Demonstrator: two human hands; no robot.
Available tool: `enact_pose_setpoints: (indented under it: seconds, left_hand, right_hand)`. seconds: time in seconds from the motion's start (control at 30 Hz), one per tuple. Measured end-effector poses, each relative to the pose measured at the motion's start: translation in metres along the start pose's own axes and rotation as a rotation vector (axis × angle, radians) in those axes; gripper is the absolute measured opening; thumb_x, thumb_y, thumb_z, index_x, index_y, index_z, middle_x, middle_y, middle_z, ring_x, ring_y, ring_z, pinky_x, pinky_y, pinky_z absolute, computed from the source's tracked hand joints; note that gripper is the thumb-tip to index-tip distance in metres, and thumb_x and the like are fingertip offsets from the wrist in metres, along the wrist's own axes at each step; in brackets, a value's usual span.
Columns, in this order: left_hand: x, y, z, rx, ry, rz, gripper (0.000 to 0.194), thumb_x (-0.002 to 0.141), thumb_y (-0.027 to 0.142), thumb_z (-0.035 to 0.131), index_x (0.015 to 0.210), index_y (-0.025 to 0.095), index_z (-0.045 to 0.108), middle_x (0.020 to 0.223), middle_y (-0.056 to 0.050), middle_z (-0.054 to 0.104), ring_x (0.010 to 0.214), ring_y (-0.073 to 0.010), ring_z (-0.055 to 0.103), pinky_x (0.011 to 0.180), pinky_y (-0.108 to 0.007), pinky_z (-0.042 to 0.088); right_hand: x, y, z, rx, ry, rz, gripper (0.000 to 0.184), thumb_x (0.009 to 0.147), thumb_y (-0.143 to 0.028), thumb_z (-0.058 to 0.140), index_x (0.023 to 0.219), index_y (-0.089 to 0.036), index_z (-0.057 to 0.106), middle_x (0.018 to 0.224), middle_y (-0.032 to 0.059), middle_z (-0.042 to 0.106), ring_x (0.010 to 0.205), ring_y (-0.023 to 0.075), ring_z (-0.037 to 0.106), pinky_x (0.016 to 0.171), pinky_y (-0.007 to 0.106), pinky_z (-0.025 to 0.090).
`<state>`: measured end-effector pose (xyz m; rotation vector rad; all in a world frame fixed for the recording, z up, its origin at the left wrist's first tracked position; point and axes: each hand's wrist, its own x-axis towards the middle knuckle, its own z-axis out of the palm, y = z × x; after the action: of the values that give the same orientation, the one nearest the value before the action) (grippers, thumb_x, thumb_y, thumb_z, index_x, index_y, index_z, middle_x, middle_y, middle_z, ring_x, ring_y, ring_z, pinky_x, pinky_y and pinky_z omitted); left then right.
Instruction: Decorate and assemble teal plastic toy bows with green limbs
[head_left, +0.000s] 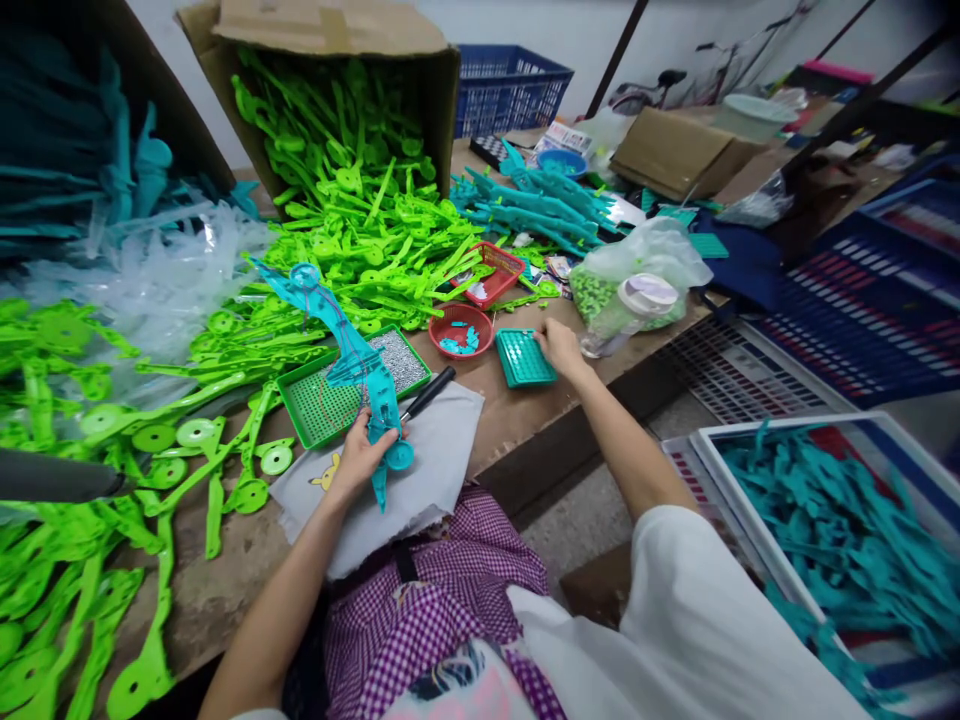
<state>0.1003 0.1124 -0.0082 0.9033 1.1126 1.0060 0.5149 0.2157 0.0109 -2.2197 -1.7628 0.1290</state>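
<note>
My left hand [360, 460] is closed around a long blue plastic part [349, 345], held at a slant above a grey cloth [442, 430] on my lap and the table edge. Thin dark wires run along this part, and a round disc sits near its lower end. A black-handled tool [431, 392] lies right beside it; its metal shaft runs behind the part, so its tip is hidden. My right hand [559, 350] has its fingers closed at the far right corner of a small teal tray [525, 365]. Its fingertips are partly hidden.
Behind the blue part is a green basket [307, 400] with small metal pieces. A red bowl [442, 330] holds blue bits. Lime-green parts [352, 220] pile up at left and spill from a cardboard box [330, 25]. A plastic bag [645, 260] and jar [630, 315] stand right.
</note>
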Motion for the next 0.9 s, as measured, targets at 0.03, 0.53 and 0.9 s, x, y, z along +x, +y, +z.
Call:
enact_pose_setpoints:
  seconds: [0.03, 0.53, 0.9]
  left_hand:
    - [0.000, 0.000, 0.000, 0.005, 0.000, 0.005, 0.061, 0.059, 0.043, 0.090, 0.102, 0.019, 0.054, 0.091, -0.008, 0.077, 0.080, -0.0253, 0.077, 0.068, -0.033, 0.064]
    - [0.006, -0.009, 0.000, 0.057, 0.024, 0.074, 0.049, 0.066, 0.036, 0.084, 0.104, 0.018, 0.059, 0.090, -0.005, 0.076, 0.077, -0.0228, 0.076, 0.067, -0.030, 0.061]
    - [0.011, -0.012, -0.005, 0.305, 0.096, 0.288, 0.032, 0.072, 0.025, 0.076, 0.101, 0.017, 0.065, 0.100, -0.005, 0.072, 0.097, -0.0243, 0.067, 0.096, -0.037, 0.052]
  right_hand:
    - [0.000, -0.001, -0.001, 0.005, 0.009, -0.008, 0.028, 0.094, -0.023, 0.050, 0.114, -0.012, 0.067, 0.111, 0.0185, 0.072, 0.102, 0.0290, 0.065, 0.090, 0.037, 0.047]
    - [-0.021, -0.072, -0.020, 0.213, 0.041, -0.182, 0.018, 0.090, -0.024, 0.059, 0.097, -0.016, 0.073, 0.096, 0.0120, 0.077, 0.086, 0.0249, 0.070, 0.083, 0.037, 0.054]
    - [-0.124, -0.226, 0.068, 0.477, 0.062, -0.932, 0.024, 0.101, -0.028, 0.050, 0.090, -0.022, 0.071, 0.083, 0.0075, 0.071, 0.082, 0.0212, 0.067, 0.077, 0.036, 0.056]
